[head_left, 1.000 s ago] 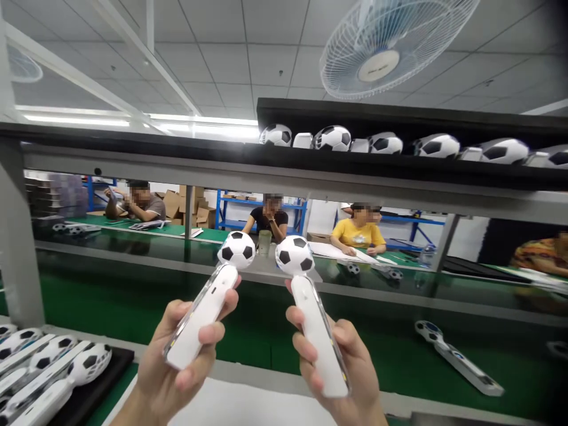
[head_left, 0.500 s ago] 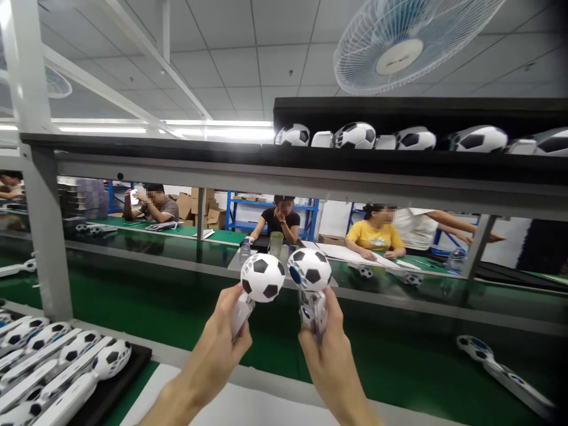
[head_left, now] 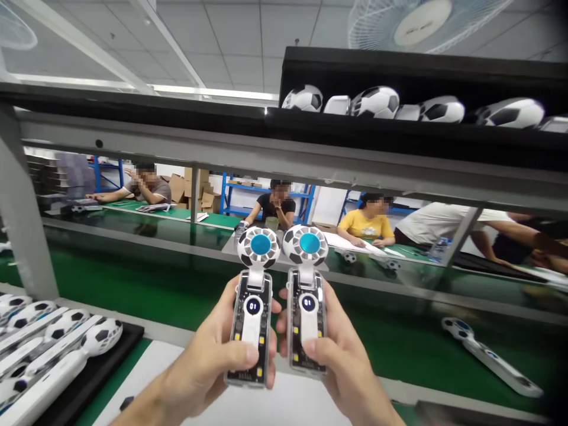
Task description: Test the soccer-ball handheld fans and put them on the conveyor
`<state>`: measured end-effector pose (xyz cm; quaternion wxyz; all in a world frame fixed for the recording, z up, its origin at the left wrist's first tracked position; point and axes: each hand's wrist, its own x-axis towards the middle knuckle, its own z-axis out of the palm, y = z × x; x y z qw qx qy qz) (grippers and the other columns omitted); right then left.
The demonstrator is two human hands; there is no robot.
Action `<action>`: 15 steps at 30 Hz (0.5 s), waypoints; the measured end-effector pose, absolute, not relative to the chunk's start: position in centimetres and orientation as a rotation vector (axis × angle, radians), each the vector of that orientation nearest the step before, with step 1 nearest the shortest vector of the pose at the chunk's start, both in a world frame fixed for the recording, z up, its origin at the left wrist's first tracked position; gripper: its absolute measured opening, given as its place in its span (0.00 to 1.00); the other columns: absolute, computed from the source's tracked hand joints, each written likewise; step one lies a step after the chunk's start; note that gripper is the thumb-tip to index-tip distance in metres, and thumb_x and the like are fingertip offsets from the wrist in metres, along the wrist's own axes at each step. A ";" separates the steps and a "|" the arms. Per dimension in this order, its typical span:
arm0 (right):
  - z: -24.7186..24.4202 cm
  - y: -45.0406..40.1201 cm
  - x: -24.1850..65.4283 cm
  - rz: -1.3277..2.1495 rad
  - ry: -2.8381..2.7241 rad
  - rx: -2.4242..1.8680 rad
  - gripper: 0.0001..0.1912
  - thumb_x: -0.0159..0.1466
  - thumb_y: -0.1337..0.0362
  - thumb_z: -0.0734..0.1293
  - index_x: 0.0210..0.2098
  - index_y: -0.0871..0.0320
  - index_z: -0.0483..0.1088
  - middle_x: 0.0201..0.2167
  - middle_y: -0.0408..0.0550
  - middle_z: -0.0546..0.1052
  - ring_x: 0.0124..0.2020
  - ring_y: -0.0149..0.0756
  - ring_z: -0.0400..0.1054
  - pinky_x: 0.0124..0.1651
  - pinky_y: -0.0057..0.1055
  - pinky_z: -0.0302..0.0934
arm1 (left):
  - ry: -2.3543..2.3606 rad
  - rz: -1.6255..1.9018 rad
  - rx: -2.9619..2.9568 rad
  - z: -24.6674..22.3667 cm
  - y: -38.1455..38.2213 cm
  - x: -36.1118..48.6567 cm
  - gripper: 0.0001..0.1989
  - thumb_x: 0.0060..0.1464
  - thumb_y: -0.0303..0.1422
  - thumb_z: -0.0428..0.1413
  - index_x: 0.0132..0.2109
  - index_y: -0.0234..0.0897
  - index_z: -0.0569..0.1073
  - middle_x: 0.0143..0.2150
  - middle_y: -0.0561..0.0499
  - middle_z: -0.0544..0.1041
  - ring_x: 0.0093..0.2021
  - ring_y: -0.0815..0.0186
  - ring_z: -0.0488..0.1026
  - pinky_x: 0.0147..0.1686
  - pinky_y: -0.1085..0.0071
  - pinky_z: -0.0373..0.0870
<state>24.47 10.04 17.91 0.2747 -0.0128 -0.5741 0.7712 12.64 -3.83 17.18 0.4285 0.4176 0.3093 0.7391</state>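
My left hand (head_left: 213,349) is wrapped round a handheld fan (head_left: 254,331) with a football-patterned head, a blue centre and a clear-cased handle. Its thumb lies on the handle's white strip, below a round display reading 01. A matching handheld fan (head_left: 306,331) is gripped in my right hand (head_left: 341,349), thumb also on the front, its display showing 01 too. Both fans stand upright side by side, fronts towards me, their heads nearly touching. Beneath them lies a white sheet (head_left: 133,378) on the bench.
On the left a black tray (head_left: 128,334) carries several football fans. One more fan (head_left: 492,358) lies on the green belt (head_left: 177,316) at right. Overhead, a dark shelf (head_left: 199,127) holds a black box (head_left: 399,68) with several fans. Several people sit or lean across the line.
Both fans have been turned from edge-on to face me, showing blue centres and lit displays. My thumbs now rest on the handle fronts. The view has tipped downward.
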 end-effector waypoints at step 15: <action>17.9 9.4 24.7 2.002 -1.535 -0.091 0.43 0.54 0.60 0.73 0.65 0.48 0.52 0.50 0.53 0.74 0.38 0.45 0.74 0.30 0.34 0.67 | 0.797 1.989 1.062 16.7 -3.8 12.9 0.33 0.53 0.30 0.62 0.60 0.47 0.53 0.37 0.50 0.75 0.29 0.64 0.76 0.29 0.67 0.74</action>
